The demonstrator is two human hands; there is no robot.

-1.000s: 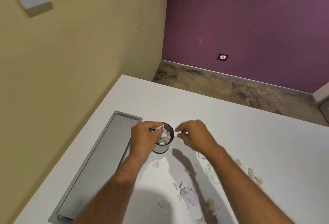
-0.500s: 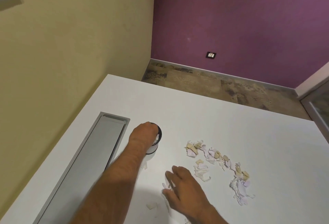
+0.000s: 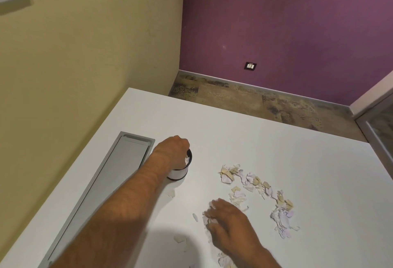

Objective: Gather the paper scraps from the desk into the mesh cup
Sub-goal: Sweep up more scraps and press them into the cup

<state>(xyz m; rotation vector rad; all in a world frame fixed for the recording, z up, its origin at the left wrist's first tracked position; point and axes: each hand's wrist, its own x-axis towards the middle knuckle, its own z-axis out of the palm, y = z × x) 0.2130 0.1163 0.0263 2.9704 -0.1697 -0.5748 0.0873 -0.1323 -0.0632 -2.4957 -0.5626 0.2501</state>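
Well, the left hand [image 3: 172, 152] is curled over the mesh cup [image 3: 179, 173] on the white desk [image 3: 276, 150], fingers dipped inside — whether they grip anything, I can't tell. The right hand [image 3: 230, 223] rests with fingers loosely bent on paper scraps [image 3: 257, 184] — more curve away beside it.

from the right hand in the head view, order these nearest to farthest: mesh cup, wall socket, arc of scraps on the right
1. arc of scraps, just right of and beyond the right hand
2. mesh cup, to the left, under the left hand
3. wall socket, far back on the purple wall
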